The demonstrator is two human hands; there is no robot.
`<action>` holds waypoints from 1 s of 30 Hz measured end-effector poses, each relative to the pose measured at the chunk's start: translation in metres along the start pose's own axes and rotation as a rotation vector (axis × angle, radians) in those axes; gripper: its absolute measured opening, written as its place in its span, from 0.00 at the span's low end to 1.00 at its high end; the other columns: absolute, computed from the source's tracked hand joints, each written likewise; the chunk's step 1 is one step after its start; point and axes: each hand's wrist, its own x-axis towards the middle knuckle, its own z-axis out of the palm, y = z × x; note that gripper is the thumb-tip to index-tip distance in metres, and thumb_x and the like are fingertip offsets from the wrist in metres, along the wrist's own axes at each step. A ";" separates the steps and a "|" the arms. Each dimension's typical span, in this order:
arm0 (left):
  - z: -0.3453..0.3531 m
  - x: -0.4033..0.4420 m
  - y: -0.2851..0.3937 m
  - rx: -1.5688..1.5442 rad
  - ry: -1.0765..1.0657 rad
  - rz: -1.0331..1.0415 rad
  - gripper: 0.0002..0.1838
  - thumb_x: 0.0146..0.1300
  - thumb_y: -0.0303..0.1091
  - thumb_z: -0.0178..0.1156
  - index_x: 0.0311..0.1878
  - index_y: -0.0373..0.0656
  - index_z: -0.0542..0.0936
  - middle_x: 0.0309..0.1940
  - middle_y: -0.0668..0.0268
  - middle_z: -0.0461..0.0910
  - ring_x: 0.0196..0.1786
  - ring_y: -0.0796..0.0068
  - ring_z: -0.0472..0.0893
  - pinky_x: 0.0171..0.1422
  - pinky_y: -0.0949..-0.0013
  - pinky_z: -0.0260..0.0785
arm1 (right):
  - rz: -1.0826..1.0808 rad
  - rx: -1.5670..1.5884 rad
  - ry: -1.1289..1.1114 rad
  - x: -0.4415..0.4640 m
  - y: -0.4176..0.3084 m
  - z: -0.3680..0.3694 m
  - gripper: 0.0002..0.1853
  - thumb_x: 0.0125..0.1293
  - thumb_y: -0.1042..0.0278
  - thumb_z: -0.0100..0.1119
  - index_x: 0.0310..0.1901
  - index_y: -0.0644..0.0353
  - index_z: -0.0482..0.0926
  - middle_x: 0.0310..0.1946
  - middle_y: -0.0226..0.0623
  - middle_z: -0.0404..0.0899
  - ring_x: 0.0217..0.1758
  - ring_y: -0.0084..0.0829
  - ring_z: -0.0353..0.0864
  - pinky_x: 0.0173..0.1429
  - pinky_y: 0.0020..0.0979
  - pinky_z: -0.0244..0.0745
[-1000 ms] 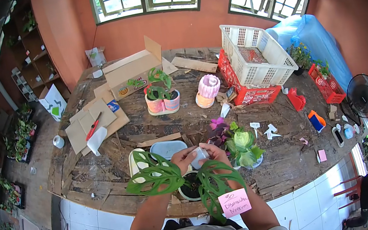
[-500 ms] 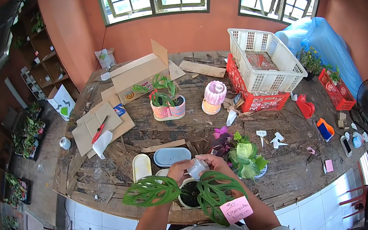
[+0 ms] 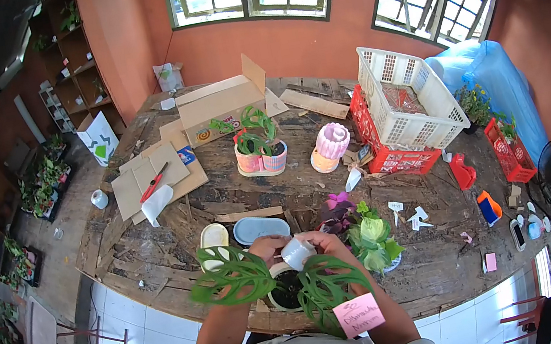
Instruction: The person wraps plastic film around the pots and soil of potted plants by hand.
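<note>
Both of my hands are closed around a small whitish roll (image 3: 298,253), which looks like a roll of tape or plastic film. My left hand (image 3: 270,248) grips its left side and my right hand (image 3: 325,243) its right side. Just below the roll stands a pale pot (image 3: 274,300) with dark soil. Holed green leaves (image 3: 234,280) spread to both sides of it, over my forearms. A pink sticky note with handwriting (image 3: 358,315) hangs by the right leaf. Blue (image 3: 261,229) and cream (image 3: 214,236) oval trays lie beyond my hands.
A leafy plant pot (image 3: 375,243) stands right of my hands. Farther back are a plant in a pink planter (image 3: 264,164), stacked pink pots (image 3: 330,146), a cardboard box (image 3: 217,112) and a white crate (image 3: 422,127) on a red one. A red cutter (image 3: 154,183) lies on cardboard at left.
My view has turned slightly, so the table appears shifted to the right. Both hands stay on the roll, which has tilted a little above the pot.
</note>
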 end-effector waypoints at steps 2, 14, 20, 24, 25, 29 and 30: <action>0.000 0.009 -0.002 0.035 0.039 0.109 0.11 0.62 0.35 0.57 0.42 0.38 0.76 0.35 0.64 0.78 0.36 0.72 0.79 0.43 0.66 0.72 | -0.043 -0.078 0.088 0.004 0.005 -0.003 0.28 0.50 0.81 0.66 0.56 0.63 0.70 0.45 0.33 0.78 0.44 0.23 0.77 0.49 0.25 0.72; -0.009 -0.018 -0.019 0.440 0.415 0.443 0.11 0.61 0.33 0.57 0.36 0.32 0.77 0.23 0.63 0.80 0.23 0.81 0.74 0.29 0.75 0.68 | 0.154 -0.218 0.319 -0.034 0.011 -0.031 0.18 0.50 0.81 0.67 0.41 0.63 0.71 0.31 0.31 0.78 0.34 0.20 0.77 0.38 0.24 0.72; -0.036 -0.027 -0.038 0.604 0.448 0.435 0.12 0.62 0.34 0.57 0.42 0.35 0.74 0.23 0.63 0.79 0.24 0.81 0.75 0.28 0.75 0.67 | 0.286 -0.426 0.212 -0.059 0.008 -0.021 0.12 0.53 0.69 0.68 0.35 0.62 0.74 0.28 0.28 0.76 0.32 0.18 0.73 0.35 0.23 0.69; -0.060 -0.028 -0.066 0.356 0.034 0.503 0.14 0.62 0.41 0.56 0.41 0.39 0.73 0.27 0.66 0.77 0.29 0.82 0.73 0.33 0.76 0.67 | 0.314 -0.357 0.259 -0.068 -0.005 0.003 0.14 0.55 0.63 0.66 0.35 0.63 0.75 0.28 0.27 0.75 0.31 0.17 0.72 0.35 0.23 0.68; -0.065 -0.028 -0.072 0.251 -0.104 0.540 0.15 0.62 0.43 0.56 0.40 0.40 0.73 0.29 0.67 0.76 0.32 0.82 0.73 0.35 0.77 0.66 | 0.320 -0.260 0.321 -0.070 -0.024 0.021 0.13 0.56 0.63 0.65 0.36 0.64 0.76 0.28 0.26 0.75 0.32 0.17 0.72 0.35 0.23 0.68; -0.066 -0.043 -0.073 0.011 -0.342 0.454 0.17 0.60 0.42 0.56 0.45 0.38 0.75 0.38 0.65 0.76 0.38 0.79 0.74 0.41 0.75 0.67 | 0.030 -0.381 0.233 -0.074 -0.020 0.025 0.13 0.57 0.63 0.63 0.38 0.65 0.78 0.29 0.27 0.75 0.32 0.18 0.72 0.38 0.23 0.68; -0.066 -0.042 -0.077 0.010 -0.340 0.454 0.17 0.60 0.42 0.56 0.45 0.38 0.75 0.38 0.65 0.76 0.38 0.79 0.74 0.41 0.75 0.67 | 0.031 -0.381 0.231 -0.075 0.001 0.013 0.13 0.57 0.63 0.63 0.38 0.65 0.78 0.29 0.27 0.75 0.32 0.18 0.72 0.38 0.23 0.68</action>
